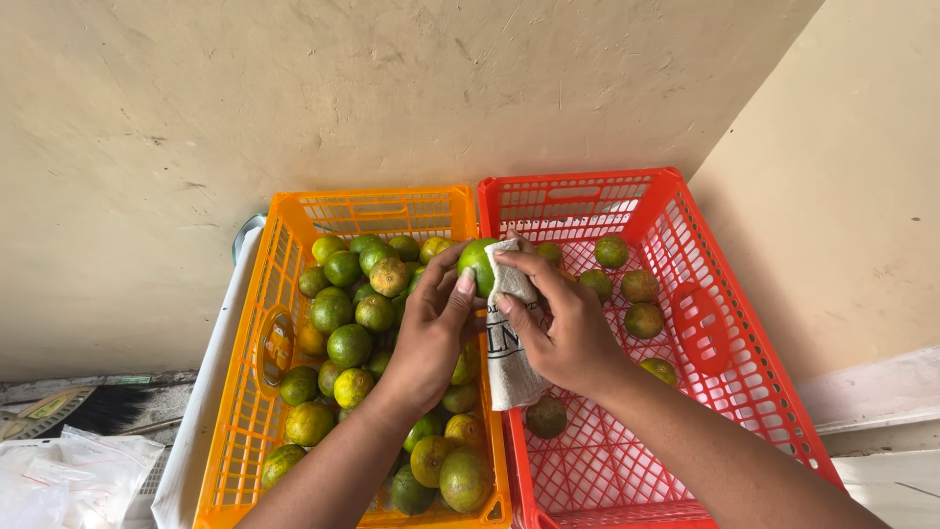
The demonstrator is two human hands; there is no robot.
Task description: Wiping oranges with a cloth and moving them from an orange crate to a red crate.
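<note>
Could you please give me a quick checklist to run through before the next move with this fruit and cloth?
1. Left hand grips the green fruit: ok.
2. Right hand presses the white cloth on the fruit: ok.
3. Red crate has free floor space: ok.
4. Orange crate holds more fruit: ok.
5. Fruit wiped clean all round: cannot tell.

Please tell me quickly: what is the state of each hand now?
Left hand: closed around a green citrus fruit.
Right hand: closed on a white cloth, pressing it against the fruit.
</note>
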